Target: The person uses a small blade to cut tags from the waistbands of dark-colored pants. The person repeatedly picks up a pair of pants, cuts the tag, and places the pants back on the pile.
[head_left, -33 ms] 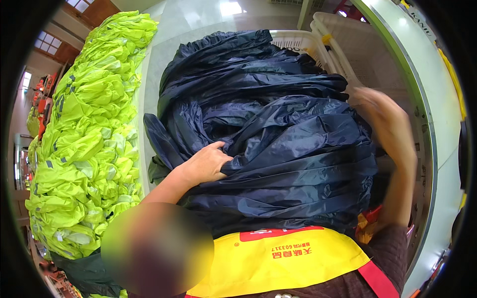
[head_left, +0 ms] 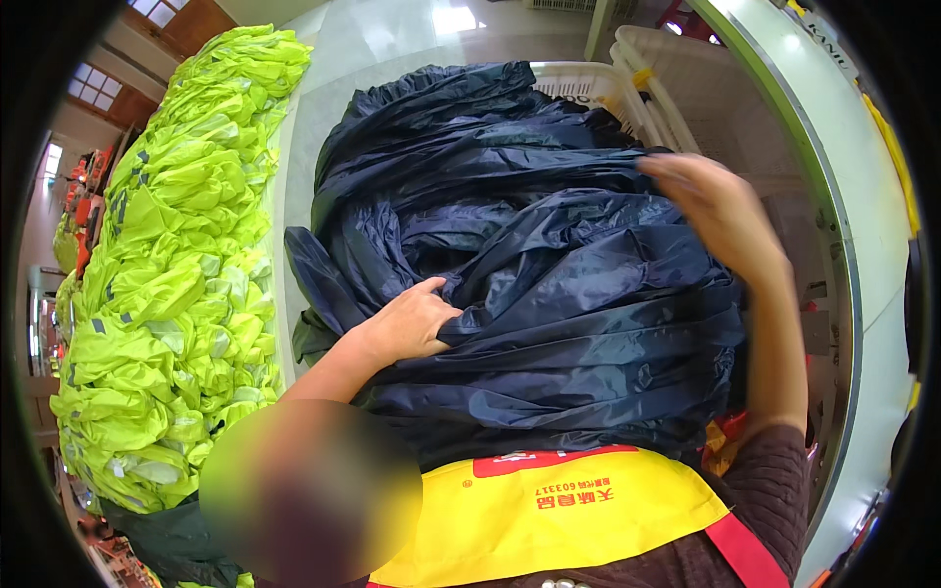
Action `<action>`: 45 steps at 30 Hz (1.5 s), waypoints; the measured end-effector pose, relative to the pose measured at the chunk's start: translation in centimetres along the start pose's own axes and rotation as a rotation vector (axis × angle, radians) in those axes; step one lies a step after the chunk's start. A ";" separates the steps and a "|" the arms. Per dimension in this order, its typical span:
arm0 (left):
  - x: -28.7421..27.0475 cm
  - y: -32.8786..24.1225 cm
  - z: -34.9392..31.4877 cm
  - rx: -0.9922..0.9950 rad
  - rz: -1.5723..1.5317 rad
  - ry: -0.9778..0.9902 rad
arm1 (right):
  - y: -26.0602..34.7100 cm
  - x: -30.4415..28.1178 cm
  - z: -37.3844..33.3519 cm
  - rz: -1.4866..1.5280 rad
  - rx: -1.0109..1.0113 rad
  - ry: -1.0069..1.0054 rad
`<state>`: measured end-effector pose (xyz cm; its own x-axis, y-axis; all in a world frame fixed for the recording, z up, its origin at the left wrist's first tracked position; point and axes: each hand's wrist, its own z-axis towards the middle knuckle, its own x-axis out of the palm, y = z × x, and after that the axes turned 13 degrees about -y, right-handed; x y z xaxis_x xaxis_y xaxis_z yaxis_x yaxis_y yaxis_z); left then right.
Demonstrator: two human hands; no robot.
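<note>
A big heap of shiny navy fabric lies in folds across the middle, close in front of me. It looks like thin garments, layered and bunched. My left hand rests on the near left of the heap, its fingers closed on a fold and the index finger stretched forward. My right hand is over the far right edge of the heap, somewhat blurred. Its fingers are stretched out to the left, with the tips at the upper folds; I see nothing held in them.
A tall pile of bright yellow-green garments runs along the left. Behind the heap stands a white plastic basket. A translucent plastic bin stands at the back right. A pale table edge curves along the right.
My right hand has swung left, from beside the heap's right edge to over its upper folds. My left hand has stayed in place on the fabric.
</note>
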<state>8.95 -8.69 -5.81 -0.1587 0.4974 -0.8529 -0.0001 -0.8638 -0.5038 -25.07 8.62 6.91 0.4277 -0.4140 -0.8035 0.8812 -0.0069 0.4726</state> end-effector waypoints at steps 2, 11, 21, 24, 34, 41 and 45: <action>0.4 0.9 0.6 -0.123 -0.148 0.041 | -3.1 7.6 5.8 0.103 -0.084 0.264; 1.6 13.6 -7.7 -1.139 0.085 0.607 | -10.5 23.0 -3.6 0.165 0.220 0.424; 8.4 22.8 -29.4 -2.099 -1.471 -1.161 | -10.0 22.6 -3.6 0.197 0.429 0.431; 9.1 20.0 -25.9 -1.699 -1.140 -2.658 | -10.4 22.0 -4.1 0.232 0.465 0.395; 3.0 28.2 -1.2 -1.009 0.196 -0.941 | -10.9 22.1 -3.9 0.308 0.459 0.316; 3.8 30.8 13.5 -0.678 0.623 -0.702 | -11.1 22.4 -4.1 0.281 0.487 0.274; 5.1 32.1 16.9 -0.795 0.688 -0.545 | -10.9 22.4 -4.1 0.198 0.488 0.279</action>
<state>-8.56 -35.26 -24.01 -0.2853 -0.3188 -0.9039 0.8334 -0.5483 -0.0696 -24.24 3.15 -17.76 0.6695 -0.1960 -0.7165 0.6132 -0.3985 0.6820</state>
